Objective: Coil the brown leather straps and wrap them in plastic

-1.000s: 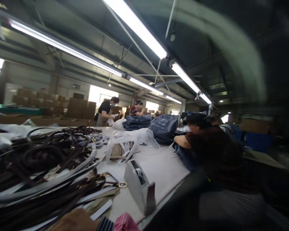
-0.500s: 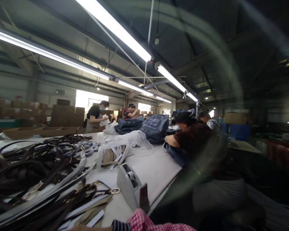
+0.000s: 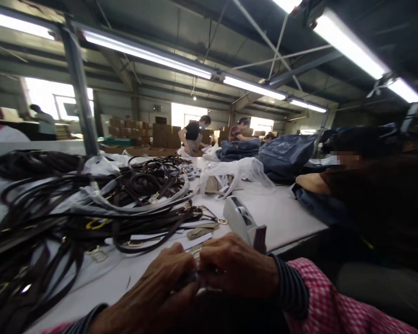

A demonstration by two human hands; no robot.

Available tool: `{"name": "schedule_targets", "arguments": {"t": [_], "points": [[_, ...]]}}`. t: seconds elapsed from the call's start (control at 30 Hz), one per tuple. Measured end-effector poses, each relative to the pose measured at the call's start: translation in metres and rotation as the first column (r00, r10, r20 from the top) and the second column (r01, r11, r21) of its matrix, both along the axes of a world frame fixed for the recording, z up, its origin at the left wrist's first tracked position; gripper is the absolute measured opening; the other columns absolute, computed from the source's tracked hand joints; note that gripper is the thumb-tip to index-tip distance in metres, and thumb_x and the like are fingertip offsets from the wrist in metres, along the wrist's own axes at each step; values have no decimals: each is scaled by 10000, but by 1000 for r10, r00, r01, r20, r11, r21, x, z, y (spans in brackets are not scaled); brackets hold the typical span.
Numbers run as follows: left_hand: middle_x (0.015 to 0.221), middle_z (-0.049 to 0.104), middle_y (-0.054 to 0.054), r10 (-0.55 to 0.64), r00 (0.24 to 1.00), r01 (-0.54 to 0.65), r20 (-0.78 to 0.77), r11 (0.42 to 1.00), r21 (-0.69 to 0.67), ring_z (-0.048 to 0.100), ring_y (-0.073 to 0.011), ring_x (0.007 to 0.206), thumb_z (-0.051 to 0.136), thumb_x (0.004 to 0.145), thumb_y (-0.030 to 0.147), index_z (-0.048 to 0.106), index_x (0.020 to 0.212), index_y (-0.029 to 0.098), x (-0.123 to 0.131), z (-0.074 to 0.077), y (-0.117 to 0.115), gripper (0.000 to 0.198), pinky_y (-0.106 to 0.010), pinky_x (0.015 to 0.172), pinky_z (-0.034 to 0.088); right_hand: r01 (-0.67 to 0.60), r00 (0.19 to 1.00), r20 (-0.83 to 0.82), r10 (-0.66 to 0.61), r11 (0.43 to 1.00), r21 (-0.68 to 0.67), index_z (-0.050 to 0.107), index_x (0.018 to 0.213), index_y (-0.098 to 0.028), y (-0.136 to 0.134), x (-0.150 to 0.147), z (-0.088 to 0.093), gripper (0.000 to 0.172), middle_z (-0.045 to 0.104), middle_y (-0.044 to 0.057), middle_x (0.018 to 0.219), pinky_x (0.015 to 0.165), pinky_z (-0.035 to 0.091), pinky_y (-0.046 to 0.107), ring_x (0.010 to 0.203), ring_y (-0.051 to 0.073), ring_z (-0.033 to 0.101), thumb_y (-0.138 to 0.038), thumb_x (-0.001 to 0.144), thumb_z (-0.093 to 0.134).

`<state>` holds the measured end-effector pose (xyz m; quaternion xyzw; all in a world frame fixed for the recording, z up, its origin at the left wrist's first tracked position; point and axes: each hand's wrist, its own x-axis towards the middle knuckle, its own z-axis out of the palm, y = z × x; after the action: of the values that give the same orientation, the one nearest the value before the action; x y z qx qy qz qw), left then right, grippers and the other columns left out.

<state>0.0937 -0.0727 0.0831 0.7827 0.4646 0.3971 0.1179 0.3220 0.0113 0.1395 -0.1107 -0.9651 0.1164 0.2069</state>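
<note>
My left hand (image 3: 156,283) and my right hand (image 3: 235,264) meet at the front edge of the white table. Both are closed, with bent fingers pressed together around something small and dark. The fingers hide most of it, so its kind does not show. Just beyond my right hand stands a grey tape dispenser (image 3: 242,215). Past my left hand lies a heap of dark brown straps (image 3: 139,218) with gold-coloured metal fittings. Flat beige straps (image 3: 202,230) and white paper strips lie between the heap and the dispenser.
A clear plastic bag (image 3: 244,174) with beige pieces lies mid-table. Dark blue bags (image 3: 287,155) are piled farther back. A co-worker (image 3: 372,185) leans over the table on the right; others stand behind. A metal post (image 3: 79,88) rises at the left.
My view has turned left and down. Both my hands are now in view and closed together; before, only my right sleeve and part of a wrist showed at the bottom edge.
</note>
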Motion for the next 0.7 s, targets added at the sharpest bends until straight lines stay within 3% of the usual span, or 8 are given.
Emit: {"name": "schedule_targets", "arguments": {"t": [0.1, 0.27, 0.37, 0.47, 0.53, 0.63, 0.7], "points": [[1058, 714, -9, -84, 996, 80, -12, 977, -199, 614, -225, 953, 575, 1001, 391, 718, 1107, 307, 18, 7, 7, 197, -311, 884, 499, 63, 998, -9, -64, 996, -59, 631, 786, -194, 0, 6, -8, 138, 632, -24, 764, 639, 380, 243, 683, 134, 580, -76, 834, 683], [803, 596, 13, 98, 990, -72, 101, 968, -242, 508, -180, 763, 616, 926, 351, 635, 795, 214, 36, 5, 28, 191, -279, 694, 394, 181, 982, -47, -185, 981, -73, 630, 921, -202, -3, 13, -24, 208, 649, 22, 903, 692, 426, 258, 782, 165, 605, -25, 838, 558], [721, 525, 29, 130, 950, -11, 284, 923, -385, 460, -161, 716, 646, 868, 356, 590, 727, 196, 41, 6, 36, 221, -269, 634, 348, 300, 951, -67, -302, 953, -30, 643, 1073, -207, -9, 13, -38, 264, 686, 57, 985, 741, 463, 288, 857, 203, 646, -56, 895, 519], [704, 533, 26, 143, 840, 162, 523, 854, -494, 471, -148, 690, 652, 839, 339, 615, 752, 172, 45, 4, 41, 192, -265, 621, 350, 403, 913, -66, -403, 915, -12, 582, 1369, -199, -17, 13, -56, 470, 748, 99, 1009, 724, 500, 326, 845, 255, 704, -107, 911, 523], [702, 591, 12, 187, 735, 257, 652, 813, -522, 508, -142, 656, 686, 806, 335, 647, 791, 156, 47, -2, 45, 184, -259, 612, 364, 452, 889, -77, -451, 892, -7, 470, 1515, -167, -22, 12, -69, 599, 771, 102, 879, 647, 499, 337, 721, 270, 715, -159, 919, 533], [673, 648, -5, 242, 573, 395, 783, 755, -523, 545, -133, 589, 747, 734, 343, 658, 790, 145, 48, -12, 50, 223, -242, 570, 374, 455, 888, -66, -456, 890, -23, 283, 1618, -109, -24, 9, -94, 738, 736, 70, 689, 522, 444, 329, 555, 260, 679, -191, 923, 518], [640, 645, -2, 257, 519, 441, 815, 736, -513, 544, -126, 550, 775, 720, 365, 647, 764, 147, 51, -18, 51, 257, -234, 542, 372, 467, 883, -39, -467, 884, -11, 187, 1643, -82, -24, 4, -113, 783, 724, 73, 647, 473, 403, 326, 500, 255, 661, -155, 920, 479]]}}
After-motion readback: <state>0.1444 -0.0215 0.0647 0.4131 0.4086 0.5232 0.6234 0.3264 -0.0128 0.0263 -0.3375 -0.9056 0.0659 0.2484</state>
